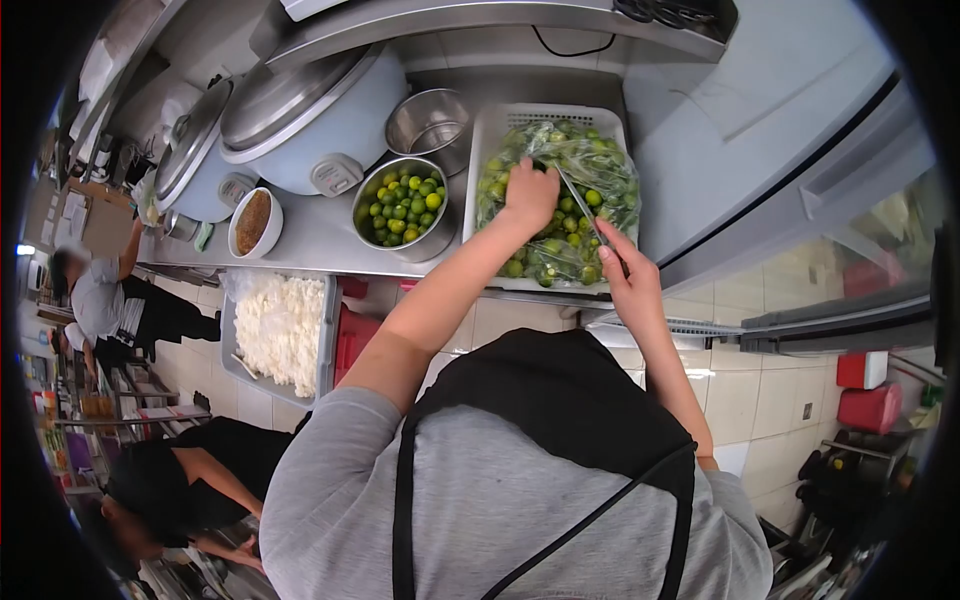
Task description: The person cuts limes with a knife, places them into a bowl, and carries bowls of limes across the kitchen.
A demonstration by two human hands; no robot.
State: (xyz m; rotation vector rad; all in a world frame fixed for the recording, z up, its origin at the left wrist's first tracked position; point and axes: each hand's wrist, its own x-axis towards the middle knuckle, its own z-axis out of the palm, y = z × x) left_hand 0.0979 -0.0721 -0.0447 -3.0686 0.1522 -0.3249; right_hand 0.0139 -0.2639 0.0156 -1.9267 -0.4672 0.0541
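Observation:
A white crate [482,130] on the steel counter holds a clear plastic bag [600,165] full of small green limes [570,225]. My left hand [532,192] is closed on the bag's plastic near the middle of the crate. In my right hand [625,265] is a knife [578,195], its blade pointing up and left across the bag toward my left hand. Left of the crate stands a steel pot [408,252] filled with limes, with another steel pot [430,105] behind it.
Two large rice cookers [290,145] [200,180] and a white bowl [270,235] of brown food stand left on the counter. Below is a grey tub [328,340] of rice. Two people [105,295] [200,465] are at the left. A steel shelf [500,35] overhangs the counter.

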